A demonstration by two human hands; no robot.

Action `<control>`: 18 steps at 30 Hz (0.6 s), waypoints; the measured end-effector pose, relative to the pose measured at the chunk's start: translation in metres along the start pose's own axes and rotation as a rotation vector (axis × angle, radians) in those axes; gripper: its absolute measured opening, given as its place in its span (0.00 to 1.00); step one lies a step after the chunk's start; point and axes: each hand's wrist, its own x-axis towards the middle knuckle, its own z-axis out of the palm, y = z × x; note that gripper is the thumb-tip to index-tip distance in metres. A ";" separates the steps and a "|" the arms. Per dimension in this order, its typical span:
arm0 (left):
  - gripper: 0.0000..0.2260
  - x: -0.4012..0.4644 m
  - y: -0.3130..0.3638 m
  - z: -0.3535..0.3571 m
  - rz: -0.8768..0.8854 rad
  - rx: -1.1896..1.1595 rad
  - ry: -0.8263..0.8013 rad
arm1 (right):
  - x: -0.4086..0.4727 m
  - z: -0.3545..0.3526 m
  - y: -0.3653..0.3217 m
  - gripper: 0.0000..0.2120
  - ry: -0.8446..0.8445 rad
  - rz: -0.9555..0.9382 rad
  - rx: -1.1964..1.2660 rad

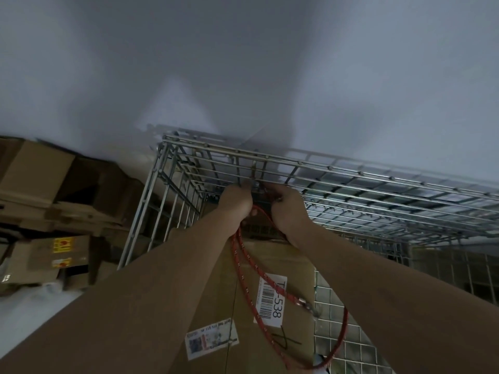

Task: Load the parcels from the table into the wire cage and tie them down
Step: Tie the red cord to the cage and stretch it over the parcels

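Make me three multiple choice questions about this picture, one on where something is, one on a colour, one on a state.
1. Where are both hands working?
A. at the cage's far wire wall
B. on the floor
C. on the stacked boxes to the left

2. What colour is the bungee cord?
A. blue
B. red with light flecks
C. plain yellow

3. How is the cord's near metal hook?
A. held in the left hand
B. lying free by the wire mesh
C. stuck to the barcode label

Answers:
1 A: the left hand and right hand meet at the wire cage wall.
2 B: the bungee cord is red, flecked.
3 B: the hook lies unheld beside the mesh, over the parcel.
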 end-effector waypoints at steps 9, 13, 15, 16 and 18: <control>0.12 0.008 0.011 0.016 -0.044 -0.015 0.017 | 0.011 0.004 0.013 0.23 0.024 0.064 0.072; 0.17 0.005 0.013 0.011 0.102 0.265 -0.006 | 0.009 -0.002 0.011 0.24 -0.028 0.016 -0.022; 0.17 -0.001 0.014 0.007 0.176 0.455 -0.005 | 0.005 -0.006 0.009 0.21 -0.046 -0.051 -0.116; 0.17 -0.003 0.016 0.006 0.209 0.527 0.001 | 0.004 -0.009 0.009 0.20 -0.062 -0.080 -0.155; 0.18 -0.003 0.017 0.005 0.236 0.603 -0.001 | 0.002 -0.011 0.011 0.21 -0.076 -0.090 -0.220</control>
